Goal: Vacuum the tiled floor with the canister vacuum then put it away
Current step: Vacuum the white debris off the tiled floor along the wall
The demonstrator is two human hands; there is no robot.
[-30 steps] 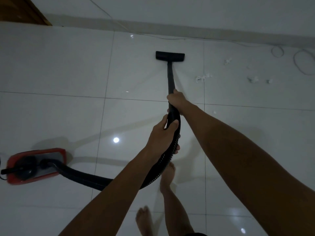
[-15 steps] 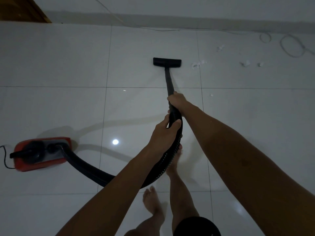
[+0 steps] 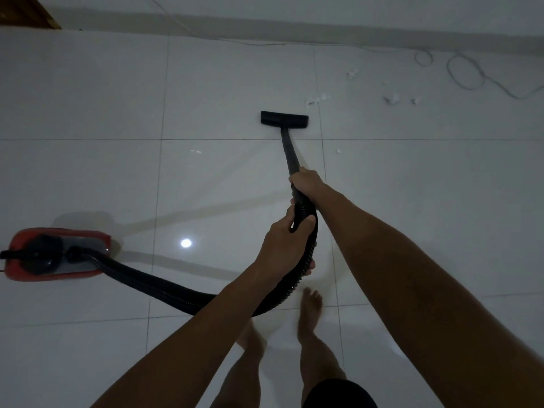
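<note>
Vacuum wand (image 3: 290, 154) is stiff, its hose (image 3: 164, 285) floppy; your right hand (image 3: 306, 182) grips the wand, your left hand (image 3: 282, 245) grasps the hose.

**Dim room, glossy white tiles**

Large glossy white floor tiles (image 3: 88, 178) with thin dark grout lines. One round ceiling-light reflection (image 3: 185, 243) on the gloss. Pale wall (image 3: 353, 10) along the far edge. Brown wooden corner (image 3: 26, 10) at top left. Thin looped cable (image 3: 465, 72) and white scraps (image 3: 391, 98) near the wall.
</note>
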